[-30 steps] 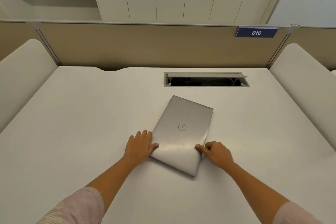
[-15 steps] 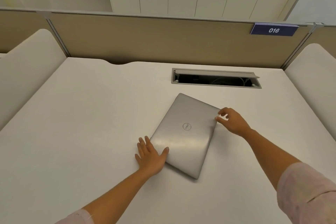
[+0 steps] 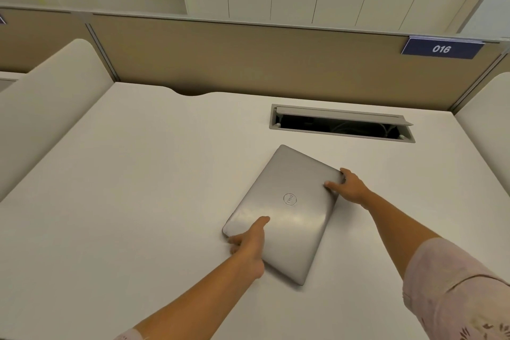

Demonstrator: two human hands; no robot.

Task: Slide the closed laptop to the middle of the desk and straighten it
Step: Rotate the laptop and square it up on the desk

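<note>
Clearly the risk is over-turning: with the left hand (image 3: 249,243) clasping the near-left corner of the laptop (image 3: 287,210) and the right hand (image 3: 348,188) clasping its far-right corner, uneven pushes could swing it past straight or toward the open cable hatch (image 3: 342,124). Closed, silver and logo-up, it lies skewed right of the desk (image 3: 124,174) middle.
</note>
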